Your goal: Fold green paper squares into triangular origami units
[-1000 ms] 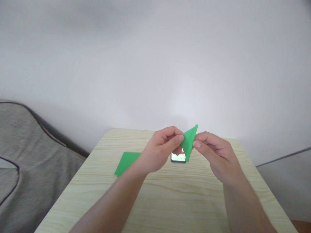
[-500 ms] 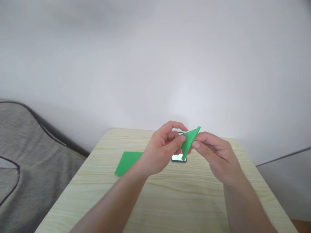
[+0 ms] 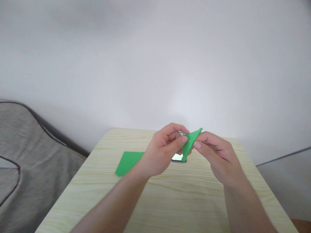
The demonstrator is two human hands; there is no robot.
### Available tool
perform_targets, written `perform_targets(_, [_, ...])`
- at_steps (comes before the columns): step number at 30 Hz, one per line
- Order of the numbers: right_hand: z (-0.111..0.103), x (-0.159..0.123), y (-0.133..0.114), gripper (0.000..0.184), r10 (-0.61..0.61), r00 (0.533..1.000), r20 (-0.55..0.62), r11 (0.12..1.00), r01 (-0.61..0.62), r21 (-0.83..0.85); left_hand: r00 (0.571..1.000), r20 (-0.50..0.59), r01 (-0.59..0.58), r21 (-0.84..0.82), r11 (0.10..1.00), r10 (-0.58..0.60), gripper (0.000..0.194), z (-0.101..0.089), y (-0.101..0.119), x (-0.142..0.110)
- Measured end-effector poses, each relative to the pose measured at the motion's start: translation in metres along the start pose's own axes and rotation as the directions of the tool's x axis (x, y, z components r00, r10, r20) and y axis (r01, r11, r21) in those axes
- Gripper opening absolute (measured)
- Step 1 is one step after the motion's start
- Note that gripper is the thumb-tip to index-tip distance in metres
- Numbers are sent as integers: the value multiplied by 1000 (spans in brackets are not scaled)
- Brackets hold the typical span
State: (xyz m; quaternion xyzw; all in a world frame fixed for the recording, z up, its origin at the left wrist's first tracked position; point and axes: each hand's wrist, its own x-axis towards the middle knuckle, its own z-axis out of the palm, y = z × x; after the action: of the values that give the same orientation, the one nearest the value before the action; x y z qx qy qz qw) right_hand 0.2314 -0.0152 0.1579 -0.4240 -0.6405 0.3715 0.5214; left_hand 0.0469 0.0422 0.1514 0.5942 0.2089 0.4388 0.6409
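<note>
The folded green paper [image 3: 191, 143] is a narrow, triangular piece held up between the two hands, tilted so that its upper tip points away and to the right and its lower tip comes down in front of the phone [image 3: 178, 158]. Its long edge faces the right hand [image 3: 218, 157]; its narrowing left side runs in under the thumb of the left hand [image 3: 161, 150].

The left hand is nearly closed, thumb pressed on the paper's face and index finger arched above it. The right hand pinches the long edge between thumb and index finger, the other fingers curled. Both tips of the paper project free of the grip.

Behind the paper, the phone lies on the surface [image 3: 175, 200], partly covered from view. A green paper sheet [image 3: 128, 162] lies left of it, its right part hidden by the left hand and wrist. Bare wood grain shows between the forearms. The surface's far edge lies near the white wall [image 3: 145, 64]; beyond its left edge is grey fabric with dark piping [image 3: 36, 161].
</note>
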Motion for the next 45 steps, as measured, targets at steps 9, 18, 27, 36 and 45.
perform_targets(9, [1, 2, 3, 13, 29, 995, -94, 999, -33, -41, 999, -27, -34, -64, 997, 32, 25, 3, -2, -2])
perform_targets(18, [2, 5, 0, 11, 82, 993, -89, 996, -79, 39, 997, -46, -65, -101, 993, 60, 25, 3, -3, -6])
perform_targets(27, [4, 6, 1, 14, 79, 996, -49, 991, -73, 111, 995, -11, -98, -50, 994, 97, 29, 6, 0, -11])
perform_targets(36, [3, 6, 6, 21, 116, 993, 19, 985, -118, 129, 984, 36, -168, -91, 982, 172, 27, 7, -1, -11])
perform_targets(45, [6, 6, 14, 41, 88, 996, -31, 990, -84, 111, 924, 38, -382, 109, 918, 380, 29, 4, -1, -8])
